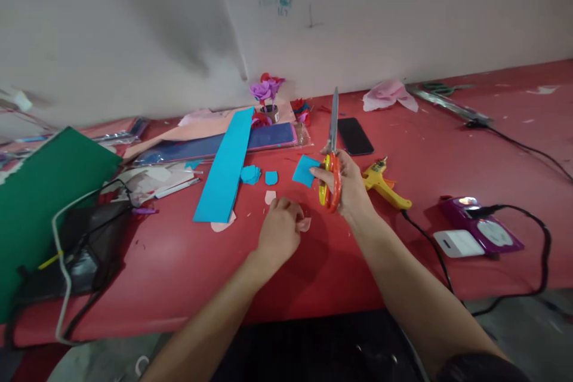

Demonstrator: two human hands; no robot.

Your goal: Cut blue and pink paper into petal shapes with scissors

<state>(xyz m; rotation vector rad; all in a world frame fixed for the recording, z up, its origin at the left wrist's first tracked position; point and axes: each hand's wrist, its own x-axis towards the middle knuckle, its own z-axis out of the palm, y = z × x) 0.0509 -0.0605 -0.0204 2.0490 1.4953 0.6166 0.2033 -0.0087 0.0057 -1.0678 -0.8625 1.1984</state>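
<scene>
My right hand (351,185) is closed around the red-and-yellow handles of a pair of scissors (333,125), whose blades point up and away from me. Between its thumb and fingers it also pinches a small blue paper piece (304,171). Low over the table, my left hand (280,230) has its fingers curled at a pale pink paper scrap (304,224); the fingertips are partly hidden. Just beyond it lie a pink cut piece (270,197), a single blue cut piece (271,178) and a small stack of blue pieces (250,175). A long blue paper strip (226,167) lies left of these.
Right of my hands are a black phone (355,136), a yellow glue gun (382,184) with its cord, and a purple power box (486,227). Paper flowers (267,89) stand near the wall. A green sheet (49,203) and a black bag (85,245) occupy the left.
</scene>
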